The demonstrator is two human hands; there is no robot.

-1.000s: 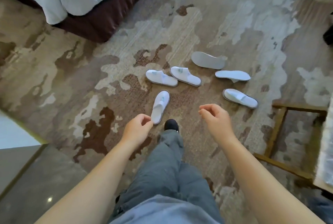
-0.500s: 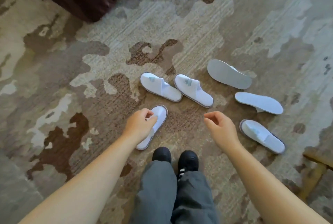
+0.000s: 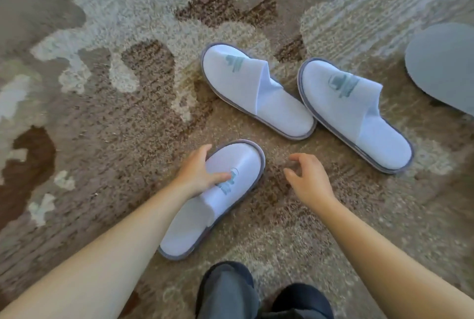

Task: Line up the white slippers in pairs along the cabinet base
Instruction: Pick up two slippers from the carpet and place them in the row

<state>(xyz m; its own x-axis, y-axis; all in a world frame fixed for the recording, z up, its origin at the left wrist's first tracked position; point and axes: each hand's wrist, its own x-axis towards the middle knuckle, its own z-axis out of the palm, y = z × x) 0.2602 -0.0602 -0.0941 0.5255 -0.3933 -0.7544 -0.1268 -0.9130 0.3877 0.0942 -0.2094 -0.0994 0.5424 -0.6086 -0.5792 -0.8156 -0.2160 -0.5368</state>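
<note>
A white slipper [image 3: 230, 162] with a grey edge and a teal logo lies on the carpet just ahead of my feet, toe pointing away. My left hand [image 3: 198, 173] grips its toe part, fingers over the left rim and thumb across the top. My right hand [image 3: 307, 177] hovers to the right of it with loosely curled fingers, holding nothing. Two more white slippers [image 3: 256, 90] [image 3: 354, 113] lie side by side farther ahead, toes pointing up and left. A fourth slipper [image 3: 443, 67] lies sole-up at the right edge. No cabinet is in view.
Patterned beige and brown carpet [image 3: 102, 113] covers the whole floor. My black shoes [image 3: 300, 298] and grey trouser legs [image 3: 228, 293] are at the bottom edge.
The view has dropped much closer to the floor. My left hand has closed round the toe of the nearest slipper. The bed and the other slippers on the right have left the view.
</note>
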